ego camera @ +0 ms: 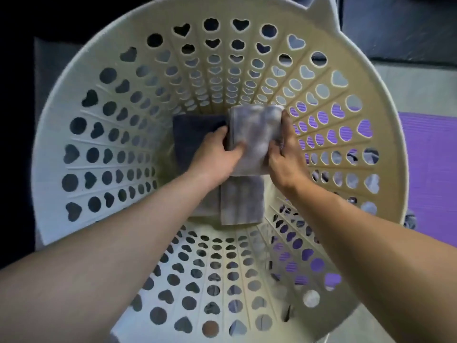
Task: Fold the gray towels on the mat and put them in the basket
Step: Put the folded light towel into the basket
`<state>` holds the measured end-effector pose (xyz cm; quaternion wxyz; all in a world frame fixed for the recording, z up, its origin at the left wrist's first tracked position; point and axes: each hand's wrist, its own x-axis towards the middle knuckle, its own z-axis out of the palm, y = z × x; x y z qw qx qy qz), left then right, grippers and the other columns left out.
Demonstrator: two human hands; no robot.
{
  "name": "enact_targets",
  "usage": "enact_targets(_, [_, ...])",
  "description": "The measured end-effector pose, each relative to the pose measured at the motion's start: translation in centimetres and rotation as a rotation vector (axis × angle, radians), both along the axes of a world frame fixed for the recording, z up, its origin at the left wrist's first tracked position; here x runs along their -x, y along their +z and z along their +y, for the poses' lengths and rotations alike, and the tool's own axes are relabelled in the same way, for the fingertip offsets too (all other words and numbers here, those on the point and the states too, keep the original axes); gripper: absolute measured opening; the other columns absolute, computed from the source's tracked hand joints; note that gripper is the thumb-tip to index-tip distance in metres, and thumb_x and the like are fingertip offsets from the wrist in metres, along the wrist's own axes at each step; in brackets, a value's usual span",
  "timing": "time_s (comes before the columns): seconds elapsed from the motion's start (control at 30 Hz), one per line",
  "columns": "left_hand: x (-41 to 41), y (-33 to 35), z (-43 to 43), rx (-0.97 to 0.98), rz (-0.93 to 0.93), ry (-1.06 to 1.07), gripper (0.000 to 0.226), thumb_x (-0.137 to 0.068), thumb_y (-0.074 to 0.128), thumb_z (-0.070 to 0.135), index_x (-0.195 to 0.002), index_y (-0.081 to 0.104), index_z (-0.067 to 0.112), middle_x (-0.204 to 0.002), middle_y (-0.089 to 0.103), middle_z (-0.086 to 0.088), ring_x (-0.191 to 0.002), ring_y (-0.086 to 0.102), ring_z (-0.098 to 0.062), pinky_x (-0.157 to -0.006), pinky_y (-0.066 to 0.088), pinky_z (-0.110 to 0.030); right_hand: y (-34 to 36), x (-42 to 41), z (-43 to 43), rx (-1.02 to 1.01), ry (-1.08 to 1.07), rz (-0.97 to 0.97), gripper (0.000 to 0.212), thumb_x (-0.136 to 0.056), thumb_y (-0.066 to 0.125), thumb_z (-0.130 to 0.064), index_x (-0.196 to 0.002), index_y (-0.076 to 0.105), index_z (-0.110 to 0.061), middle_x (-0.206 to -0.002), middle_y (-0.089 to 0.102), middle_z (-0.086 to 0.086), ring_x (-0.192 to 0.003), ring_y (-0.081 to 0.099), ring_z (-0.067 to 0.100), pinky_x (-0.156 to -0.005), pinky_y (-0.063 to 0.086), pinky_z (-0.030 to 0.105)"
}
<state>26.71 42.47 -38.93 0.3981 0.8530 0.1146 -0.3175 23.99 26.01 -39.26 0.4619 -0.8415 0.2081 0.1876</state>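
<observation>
Both arms reach down into the basket (47, 134), a pale plastic tub whose wall is pierced with round and heart-shaped holes. Deep in the basket, over its floor, the two hands hold a folded light gray towel (256, 134) between them. The left hand (215, 154) grips the towel's left edge, thumb lying on top and fingers curled under. The right hand (284, 157) grips the right edge, fingers wrapped round the side and thumb on top. On the basket floor, toward its left side, lies a dark towel (190, 137), partly under the held one. Nearer the person on the basket floor lies a second light towel (241, 201), folded, its far end hidden by the held towel. A purple mat (430, 169) lies outside the basket to its right and shows through the holes there.
</observation>
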Motion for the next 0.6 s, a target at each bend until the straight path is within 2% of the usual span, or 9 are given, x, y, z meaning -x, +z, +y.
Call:
enact_targets(0.07, [-0.4, -0.3, 0.2, -0.053, -0.039, -0.052, 0.062, -0.076, 0.049, 0.07, -0.119, 0.063, 0.028, -0.118, 0.064, -0.002, -0.108, 0.063, -0.025, -0.094, 0.053, -0.045, -0.2, -0.2, -0.2, 0.033, 0.018, -0.003, 0.068, -0.102, 0.037, -0.023, -0.159, 0.006, -0.043, -0.166, 0.025, -0.005, -0.149, 0.03, 0.017, -0.121, 0.029, 0.036])
enact_targets(0.17, [-1.1, -0.9, 0.7, -0.179, -0.099, -0.18, 0.058, -0.082, 0.054, 0.068, -0.122, 0.061, 0.027, -0.119, 0.056, -0.006, -0.116, 0.056, -0.03, -0.097, 0.05, -0.046, -0.6, -0.5, -0.3, 0.019, 0.003, -0.016, 0.065, -0.105, 0.037, -0.022, -0.16, 0.008, -0.04, -0.166, 0.021, -0.007, -0.151, 0.023, 0.013, -0.122, 0.021, 0.029])
enact_targets(0.27, [-1.4, -1.6, 1.2, -0.328, -0.162, -0.269, 0.06, -0.083, 0.058, 0.069, -0.124, 0.055, 0.025, -0.125, 0.052, -0.01, -0.122, 0.048, -0.035, -0.1, 0.045, -0.049, -1.4, -0.8, 0.0, 0.03, -0.007, -0.001, 0.064, -0.105, 0.039, -0.022, -0.16, 0.011, -0.04, -0.165, 0.023, -0.008, -0.149, 0.024, 0.012, -0.118, 0.018, 0.024])
enact_targets(0.37, [-1.4, -1.8, 1.0, -0.342, -0.142, -0.264, 0.072, -0.083, 0.061, 0.067, -0.138, 0.043, 0.025, -0.134, 0.046, -0.011, -0.128, 0.043, -0.037, -0.103, 0.041, -0.051, -2.4, -0.9, 0.2, 0.051, -0.02, -0.033, 0.069, -0.1, 0.041, -0.014, -0.161, 0.016, -0.034, -0.164, 0.026, -0.01, -0.147, 0.028, 0.011, -0.119, 0.023, 0.025])
enact_targets(0.47, [-1.0, -2.0, 0.6, -0.37, -0.161, -0.317, 0.087, -0.087, 0.061, 0.064, -0.156, 0.015, 0.036, -0.14, 0.036, -0.009, -0.133, 0.034, -0.034, -0.105, 0.033, -0.051, -3.3, -0.7, 0.2, 0.013, -0.046, -0.014, 0.074, -0.096, 0.04, -0.013, -0.16, 0.012, -0.036, -0.165, 0.025, -0.01, -0.149, 0.024, 0.011, -0.119, 0.021, 0.026])
enact_targets(0.6, [-1.0, -2.4, 0.2, -0.472, -0.223, -0.408, 0.083, -0.089, 0.058, 0.065, -0.155, 0.013, 0.042, -0.137, 0.032, -0.007, -0.128, 0.034, -0.033, -0.103, 0.035, -0.055, -3.6, -0.6, -0.2, 0.037, -0.05, -0.031, 0.078, -0.093, 0.041, -0.01, -0.161, 0.012, -0.034, -0.164, 0.026, -0.004, -0.15, 0.021, 0.016, -0.113, 0.019, 0.025])
